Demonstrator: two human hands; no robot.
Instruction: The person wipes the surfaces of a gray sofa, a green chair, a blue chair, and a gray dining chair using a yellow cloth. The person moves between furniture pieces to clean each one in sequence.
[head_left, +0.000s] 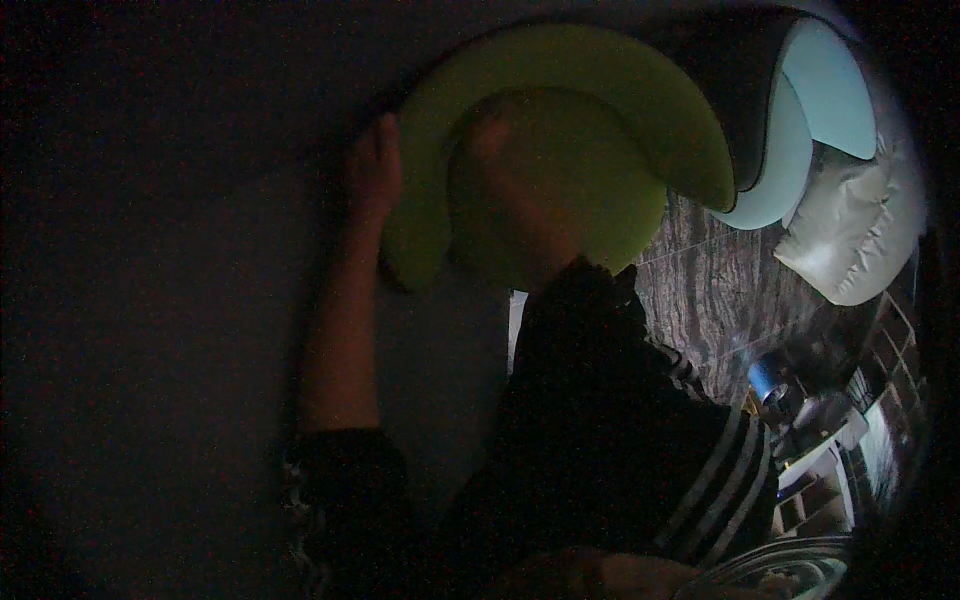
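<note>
A green tub chair (555, 56) with a rounded, wraparound back is before me in dim light. Along the outer left side of that back lies my left hand (375, 169), its forearm bare below the fingers; whether it grips the edge is unclear. My right hand (491, 142) reaches over the round green seat (600, 180) to where it meets the inner back. Blur and darkness hide its fingers, so I cannot tell if it holds anything. Both arms wear dark sleeves, the right one (645, 465) with pale stripes.
A pale blue tub chair (791, 135) stands to the right, partly behind the green one. Beyond it is a shiny, creased silvery seat (847, 232). The floor (690, 292) has dark streaked tiles. Lower right, a blue cylindrical object (766, 381) sits among unclear items.
</note>
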